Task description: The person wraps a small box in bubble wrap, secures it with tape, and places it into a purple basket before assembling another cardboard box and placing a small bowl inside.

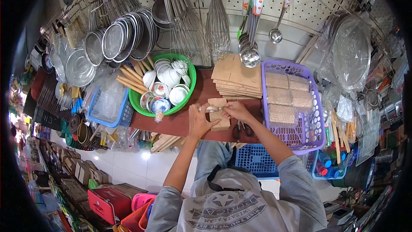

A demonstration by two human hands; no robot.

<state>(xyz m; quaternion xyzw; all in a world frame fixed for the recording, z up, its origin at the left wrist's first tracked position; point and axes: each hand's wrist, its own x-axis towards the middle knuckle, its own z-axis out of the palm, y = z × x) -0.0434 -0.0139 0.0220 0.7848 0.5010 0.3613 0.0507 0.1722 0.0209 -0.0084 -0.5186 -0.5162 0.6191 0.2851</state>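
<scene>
Head view: the person's standing at a reddish-brown bench [180, 124] in a kitchenware shop, with both hands on a small stack of wooden boards [220, 123]. It's lying flat on the bench, just in front of the bigger pile of boards [236, 77].

The left hand [198, 120] has its grip clamped on the stack's left side, thumb on top. The right hand [234, 109] has its fingers pinched together at the far edge, next to what looks like a tape roll [210, 108]. I can't tell what's actually between them.

Looks like bundling to me. I'd square the boards' edges first, press down hard with the left thumb so nothing slides, then pull the wrap tight straight across. The scissors [242, 129] are right by the right forearm, handy for the cut. The green basin [189, 96] of bowls is close on the left, so mind the elbow.
</scene>
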